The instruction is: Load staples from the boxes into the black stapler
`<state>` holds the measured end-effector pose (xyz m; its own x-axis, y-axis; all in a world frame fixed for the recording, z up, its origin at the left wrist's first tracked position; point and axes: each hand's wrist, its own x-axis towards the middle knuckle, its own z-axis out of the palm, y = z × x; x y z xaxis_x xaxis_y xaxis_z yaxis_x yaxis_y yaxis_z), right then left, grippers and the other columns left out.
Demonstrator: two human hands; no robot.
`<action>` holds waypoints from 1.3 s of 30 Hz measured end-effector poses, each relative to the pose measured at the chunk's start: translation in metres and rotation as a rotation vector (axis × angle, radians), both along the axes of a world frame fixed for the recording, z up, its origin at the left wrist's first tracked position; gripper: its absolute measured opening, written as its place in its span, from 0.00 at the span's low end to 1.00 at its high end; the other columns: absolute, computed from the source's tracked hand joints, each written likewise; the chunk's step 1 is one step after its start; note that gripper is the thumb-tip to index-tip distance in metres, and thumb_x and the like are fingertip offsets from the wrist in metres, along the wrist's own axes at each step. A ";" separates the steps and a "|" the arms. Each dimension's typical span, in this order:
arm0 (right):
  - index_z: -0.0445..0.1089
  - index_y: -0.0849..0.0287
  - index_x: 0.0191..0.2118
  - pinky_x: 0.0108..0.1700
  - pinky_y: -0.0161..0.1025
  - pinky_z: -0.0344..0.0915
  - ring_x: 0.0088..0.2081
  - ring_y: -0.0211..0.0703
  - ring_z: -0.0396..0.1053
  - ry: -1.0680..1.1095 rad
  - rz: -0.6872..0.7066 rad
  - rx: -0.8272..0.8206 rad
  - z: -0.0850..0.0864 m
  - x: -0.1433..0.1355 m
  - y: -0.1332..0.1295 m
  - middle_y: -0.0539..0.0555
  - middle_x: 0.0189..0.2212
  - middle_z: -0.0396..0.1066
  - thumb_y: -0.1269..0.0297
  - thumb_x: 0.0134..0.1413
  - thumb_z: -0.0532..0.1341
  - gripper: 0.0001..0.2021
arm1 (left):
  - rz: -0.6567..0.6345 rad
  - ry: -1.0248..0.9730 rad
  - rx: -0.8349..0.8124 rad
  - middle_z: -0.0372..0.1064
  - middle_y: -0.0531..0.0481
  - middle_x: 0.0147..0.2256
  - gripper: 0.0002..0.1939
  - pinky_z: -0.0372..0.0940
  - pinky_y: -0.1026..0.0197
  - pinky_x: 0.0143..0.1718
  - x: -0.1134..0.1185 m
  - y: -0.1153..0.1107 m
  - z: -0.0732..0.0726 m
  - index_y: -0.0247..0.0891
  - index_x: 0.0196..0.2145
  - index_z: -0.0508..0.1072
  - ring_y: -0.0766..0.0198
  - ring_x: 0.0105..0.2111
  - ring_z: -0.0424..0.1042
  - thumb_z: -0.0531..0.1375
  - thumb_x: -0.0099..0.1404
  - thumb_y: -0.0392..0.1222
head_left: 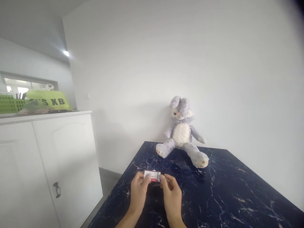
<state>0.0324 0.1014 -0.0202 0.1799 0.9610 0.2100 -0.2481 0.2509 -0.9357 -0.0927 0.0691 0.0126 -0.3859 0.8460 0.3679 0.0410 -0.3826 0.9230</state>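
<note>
A small white box [153, 176] with red bands and printed text is held up over the dark table. My left hand [139, 190] grips its left side, thumb across the front and fingers behind. At the box's right end, the thumb and fingertips of my right hand [171, 191] are pinched together on the edge. A small white bit shows above the top edge; I cannot tell whether it is a flap. My fingers partly cover the print.
The dark blue marble-patterned table [228, 190] reaches back to a white wall [133, 79]. A grey plush rabbit [182, 134] sits at its far edge. To the left stands a white cabinet [68, 152], with a green basket [11, 104] and a yellow-green bag [48, 98] on top.
</note>
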 end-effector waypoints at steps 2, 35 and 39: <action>0.74 0.60 0.43 0.44 0.39 0.72 0.41 0.50 0.77 -0.041 -0.027 -0.011 0.000 0.001 0.000 0.56 0.37 0.79 0.45 0.50 0.66 0.23 | -0.021 0.002 -0.004 0.79 0.45 0.35 0.14 0.71 0.59 0.40 0.000 0.001 -0.001 0.37 0.33 0.75 0.56 0.35 0.78 0.65 0.61 0.52; 0.75 0.60 0.41 0.42 0.38 0.70 0.39 0.49 0.76 -0.104 -0.060 -0.037 -0.007 0.005 0.005 0.55 0.36 0.79 0.44 0.52 0.64 0.22 | -0.051 -0.073 -0.023 0.75 0.47 0.30 0.18 0.72 0.56 0.38 0.011 0.006 -0.023 0.38 0.25 0.69 0.56 0.35 0.76 0.64 0.63 0.55; 0.76 0.60 0.41 0.43 0.39 0.70 0.39 0.48 0.75 -0.136 -0.039 -0.015 -0.007 0.004 0.004 0.55 0.37 0.79 0.45 0.53 0.64 0.21 | -0.074 -0.167 -0.034 0.75 0.46 0.31 0.18 0.73 0.55 0.40 0.008 0.009 -0.024 0.37 0.26 0.69 0.55 0.35 0.77 0.65 0.61 0.54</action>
<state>0.0362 0.1050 -0.0273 0.1882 0.9570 0.2207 -0.1093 0.2437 -0.9637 -0.0851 0.0783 -0.0115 -0.3760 0.8852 0.2740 -0.1412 -0.3470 0.9272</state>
